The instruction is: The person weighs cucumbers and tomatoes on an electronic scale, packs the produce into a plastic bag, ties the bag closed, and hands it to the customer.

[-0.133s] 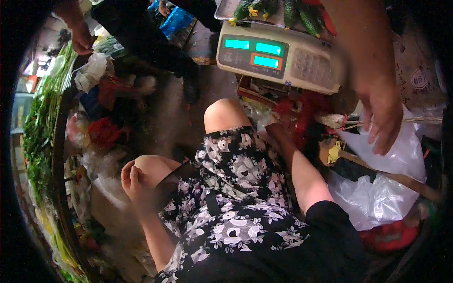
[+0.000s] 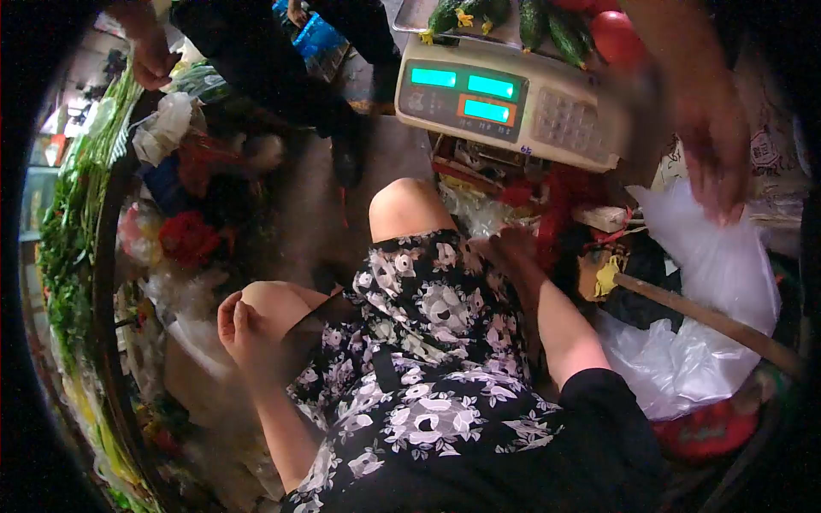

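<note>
My left hand (image 2: 239, 329) rests beside my bent left knee, its fingers loosely curled in, and nothing shows in them. In dark shadow, my right hand (image 2: 510, 250) is lowered beside my right knee, close to red plastic bags (image 2: 560, 209) and a clear plastic bag (image 2: 481, 214); its fingers do not show clearly. Ahead stands a digital scale (image 2: 505, 107) with lit green displays. Cucumbers (image 2: 564, 34) with yellow blossoms and red tomatoes (image 2: 617, 38) lie on its metal tray (image 2: 410, 17).
Another person's hand (image 2: 718, 179) touches a translucent plastic bag (image 2: 718, 265) at right. A wooden stick (image 2: 701, 315) crosses there. Leafy greens (image 2: 73, 231) line the left side. Another person's hand (image 2: 152, 64) is at upper left, near a whitish bag (image 2: 167, 128).
The other person's hand at right has moved slightly right, and the translucent bag under it now stands higher. More tomato shows on the tray. My hands have hardly moved.
</note>
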`<state>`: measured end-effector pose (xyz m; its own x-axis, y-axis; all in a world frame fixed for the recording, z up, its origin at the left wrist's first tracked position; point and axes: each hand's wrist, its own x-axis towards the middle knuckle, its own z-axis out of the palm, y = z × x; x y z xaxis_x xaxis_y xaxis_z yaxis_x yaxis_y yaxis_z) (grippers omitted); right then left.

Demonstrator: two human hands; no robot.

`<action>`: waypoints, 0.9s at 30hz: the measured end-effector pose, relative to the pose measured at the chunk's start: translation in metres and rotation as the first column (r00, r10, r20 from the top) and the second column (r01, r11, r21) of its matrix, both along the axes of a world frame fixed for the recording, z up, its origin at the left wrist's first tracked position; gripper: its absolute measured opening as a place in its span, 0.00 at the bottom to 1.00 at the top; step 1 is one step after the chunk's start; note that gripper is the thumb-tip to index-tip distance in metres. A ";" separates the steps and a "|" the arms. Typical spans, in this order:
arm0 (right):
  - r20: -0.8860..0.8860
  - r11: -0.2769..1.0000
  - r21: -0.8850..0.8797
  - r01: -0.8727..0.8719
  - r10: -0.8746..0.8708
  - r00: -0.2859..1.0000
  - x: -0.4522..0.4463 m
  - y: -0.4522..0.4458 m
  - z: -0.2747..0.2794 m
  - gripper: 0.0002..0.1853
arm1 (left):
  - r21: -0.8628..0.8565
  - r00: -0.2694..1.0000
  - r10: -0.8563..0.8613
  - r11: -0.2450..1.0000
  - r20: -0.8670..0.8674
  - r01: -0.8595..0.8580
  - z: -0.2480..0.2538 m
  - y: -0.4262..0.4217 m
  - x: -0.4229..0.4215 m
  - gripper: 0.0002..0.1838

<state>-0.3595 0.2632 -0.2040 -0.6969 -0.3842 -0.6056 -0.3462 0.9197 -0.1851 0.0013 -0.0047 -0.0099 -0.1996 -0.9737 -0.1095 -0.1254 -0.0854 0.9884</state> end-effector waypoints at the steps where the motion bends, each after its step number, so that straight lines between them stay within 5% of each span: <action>1: 0.089 0.994 0.055 -0.093 0.088 0.992 0.018 -0.020 0.076 0.32 | -0.034 0.999 0.038 0.999 0.013 -0.038 0.000 -0.004 0.003 0.10; 2: 0.082 0.994 0.061 -0.088 0.083 0.993 0.016 -0.004 0.047 0.32 | -0.028 0.999 0.033 0.999 0.005 -0.033 -0.005 -0.006 0.002 0.10; 4: 0.020 0.953 -0.284 -0.110 0.120 0.993 0.013 0.035 -0.029 0.26 | -0.054 0.999 0.026 0.998 -0.027 -0.028 -0.009 -0.010 0.004 0.10; 5: 0.019 0.954 -0.280 -0.108 0.118 0.993 0.021 0.040 -0.019 0.26 | -0.050 0.999 0.024 0.998 -0.029 -0.025 -0.010 -0.008 0.004 0.10; 6: 0.276 0.763 -0.521 0.383 -0.274 0.921 0.030 0.041 -0.001 0.24 | -0.062 1.000 0.010 0.998 -0.020 -0.011 -0.009 -0.008 0.004 0.10; 7: 0.587 0.327 -0.559 0.762 -0.493 0.642 0.035 0.042 0.009 0.22 | -0.074 1.000 -0.005 0.997 -0.014 0.004 -0.009 -0.008 0.003 0.09; 8: 0.585 0.324 -0.562 0.761 -0.494 0.643 0.033 0.051 -0.007 0.22 | -0.075 1.000 -0.008 0.997 -0.018 0.006 -0.008 -0.007 0.002 0.09; 9: 0.246 0.603 -0.667 0.438 -0.376 0.893 0.027 0.068 -0.042 0.20 | -0.081 1.000 -0.021 0.997 -0.013 0.020 -0.008 -0.006 0.001 0.09; 10: -0.114 0.793 -0.608 0.047 -0.145 0.983 0.021 0.081 -0.060 0.19 | -0.090 0.999 -0.034 0.995 -0.009 0.033 -0.008 -0.006 0.000 0.09; 14: 0.114 0.855 -0.516 -0.048 0.125 0.986 0.001 0.086 -0.036 0.17 | -0.093 0.997 -0.056 0.994 -0.047 0.051 -0.009 -0.006 0.003 0.09; 15: 0.509 0.593 -0.630 0.502 -0.173 0.843 0.006 0.085 -0.026 0.15 | -0.089 0.998 -0.054 0.995 -0.030 0.051 -0.007 -0.003 0.003 0.09; 16: 0.849 0.144 -0.442 0.886 -0.251 0.464 0.010 0.083 -0.018 0.13 | -0.086 0.999 -0.052 0.995 -0.014 0.051 -0.005 -0.001 0.002 0.09; 17: 0.849 0.147 -0.443 0.884 -0.249 0.467 0.009 0.076 0.007 0.13 | -0.087 0.999 -0.048 0.995 -0.015 0.047 -0.002 0.001 0.000 0.09; 19: 0.381 0.602 -0.668 0.438 -0.229 0.896 0.002 0.061 0.060 0.13 | -0.079 1.000 -0.024 0.997 -0.002 0.024 0.002 0.006 -0.003 0.08; 23: 0.398 0.571 -0.738 0.360 -0.063 0.915 -0.022 0.063 0.067 0.13 | -0.144 0.993 -0.116 0.983 -0.032 0.110 -0.009 -0.001 0.003 0.08; 25: 0.643 0.227 -0.711 0.666 -0.174 0.746 -0.010 0.064 0.067 0.13 | -0.134 0.999 -0.033 0.990 0.013 0.034 -0.004 0.005 -0.001 0.08; 27: 0.691 0.273 -0.665 0.695 -0.127 0.711 -0.008 0.065 0.056 0.17 | -0.120 0.998 -0.068 0.991 -0.015 0.065 -0.012 -0.002 0.010 0.08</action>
